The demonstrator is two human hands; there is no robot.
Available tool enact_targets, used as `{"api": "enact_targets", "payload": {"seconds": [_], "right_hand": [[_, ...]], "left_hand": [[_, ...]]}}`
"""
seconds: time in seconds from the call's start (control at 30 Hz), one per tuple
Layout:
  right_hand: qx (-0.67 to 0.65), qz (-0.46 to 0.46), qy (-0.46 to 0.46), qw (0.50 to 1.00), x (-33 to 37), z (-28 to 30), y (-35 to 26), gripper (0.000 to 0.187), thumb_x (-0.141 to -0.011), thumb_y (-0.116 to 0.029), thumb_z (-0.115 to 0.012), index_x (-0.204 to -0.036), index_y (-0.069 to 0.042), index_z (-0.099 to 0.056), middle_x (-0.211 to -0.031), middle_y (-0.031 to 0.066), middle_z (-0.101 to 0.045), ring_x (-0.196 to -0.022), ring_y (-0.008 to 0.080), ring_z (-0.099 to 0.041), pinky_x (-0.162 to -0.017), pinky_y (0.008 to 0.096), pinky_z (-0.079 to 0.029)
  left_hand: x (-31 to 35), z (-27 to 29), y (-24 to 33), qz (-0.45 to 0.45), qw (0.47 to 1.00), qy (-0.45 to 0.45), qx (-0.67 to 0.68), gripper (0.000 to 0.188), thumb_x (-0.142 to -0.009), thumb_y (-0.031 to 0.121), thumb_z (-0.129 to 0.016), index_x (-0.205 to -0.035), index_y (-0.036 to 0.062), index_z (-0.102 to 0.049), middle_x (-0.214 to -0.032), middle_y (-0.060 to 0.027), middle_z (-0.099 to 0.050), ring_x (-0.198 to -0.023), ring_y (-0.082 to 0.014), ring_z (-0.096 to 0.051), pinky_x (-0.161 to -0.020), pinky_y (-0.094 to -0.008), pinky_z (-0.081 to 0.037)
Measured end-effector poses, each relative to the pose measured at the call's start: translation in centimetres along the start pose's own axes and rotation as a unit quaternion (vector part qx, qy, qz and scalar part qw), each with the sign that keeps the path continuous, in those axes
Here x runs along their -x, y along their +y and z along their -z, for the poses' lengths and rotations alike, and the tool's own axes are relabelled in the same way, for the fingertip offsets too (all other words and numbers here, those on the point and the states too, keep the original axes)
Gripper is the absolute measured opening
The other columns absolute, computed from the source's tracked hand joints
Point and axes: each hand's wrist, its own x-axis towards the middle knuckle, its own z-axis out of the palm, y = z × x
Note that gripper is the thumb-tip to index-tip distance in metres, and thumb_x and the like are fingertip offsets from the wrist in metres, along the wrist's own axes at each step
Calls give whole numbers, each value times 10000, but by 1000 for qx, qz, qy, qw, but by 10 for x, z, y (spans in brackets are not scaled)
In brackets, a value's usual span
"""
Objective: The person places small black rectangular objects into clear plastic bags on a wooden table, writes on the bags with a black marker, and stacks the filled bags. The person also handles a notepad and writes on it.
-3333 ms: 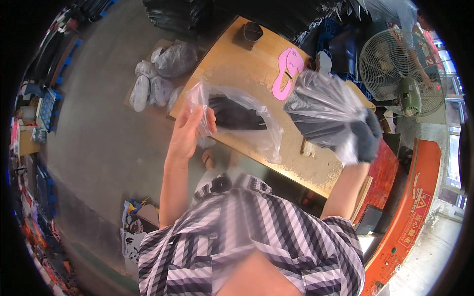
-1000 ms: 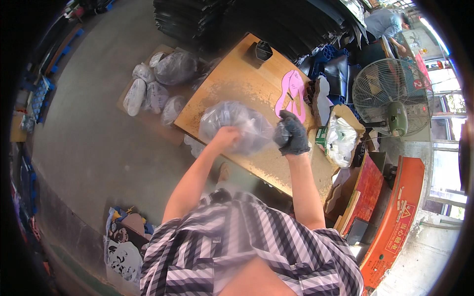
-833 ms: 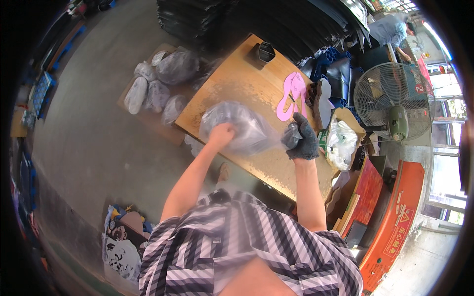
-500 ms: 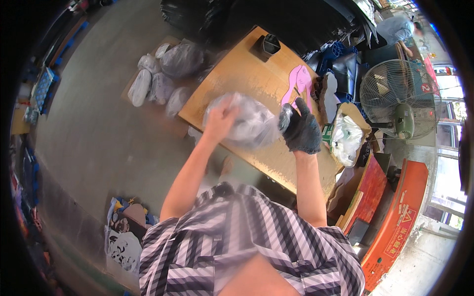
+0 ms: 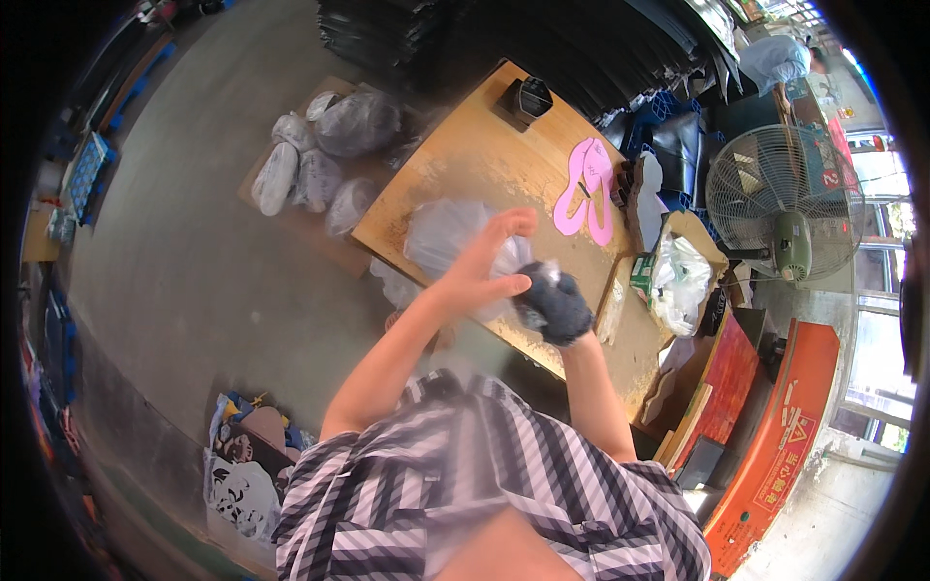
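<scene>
A filled, translucent plastic bag [image 5: 441, 237] lies on the near left part of the wooden table. My right hand [image 5: 557, 310], in a dark glove, is closed around the bag's gathered end; a bit of clear plastic shows above the fingers. Just left of the glove, my bare left hand [image 5: 480, 271] reaches over the bag with thumb and fingers apart and curved. It covers part of the bag. Farther right on the table lie pink, sole-shaped pieces [image 5: 588, 192], which neither hand touches.
The wooden table [image 5: 465, 126] carries a black holder [image 5: 525, 100] at its far end. Several filled bags [image 5: 315, 174] sit on the floor at left. At right stand an open carton [image 5: 683, 276] with plastic bags and a large fan [image 5: 790, 208]. Black sheets [image 5: 542, 48] are stacked behind.
My gloved right hand has moved left and nearer, closing on the bag's end. My left hand has shifted right, from the bag's top toward the glove, and its fingers have spread.
</scene>
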Motion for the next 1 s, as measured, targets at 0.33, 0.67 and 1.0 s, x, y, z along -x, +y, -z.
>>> {"api": "enact_targets", "payload": {"seconds": [0.33,0.67,1.0], "right_hand": [[-499,-74,209,838,-19,30,21,147,-927,-268,-530,-936,-146,-611,-883,-4,-664,-785,191,-627,-670,350,-532],[-480,-10,182,858,-57,9,17,170,-910,-220,-522,-946,-93,-629,-900,56,-657,-878,239,-618,-794,427,-508],[31,12,179,983,-11,28,61,210,-926,-171,-529,-1028,-5,-605,-763,87,-635,-637,171,-587,-606,293,-488]], "left_hand": [[-3,2,-32,213,906,-257,-260,522,-749,368,-669,-1173,80,-569,-818,-119,-654,-785,-331,-625,-715,-391,-484],[16,-13,-63,206,883,-168,-388,385,-677,251,-677,-1014,83,-595,-795,-139,-656,-780,-366,-626,-684,-447,-485],[15,25,-102,365,926,-59,76,276,-816,182,-630,-1062,62,-665,-944,-33,-653,-818,-154,-595,-756,-311,-480]]}}
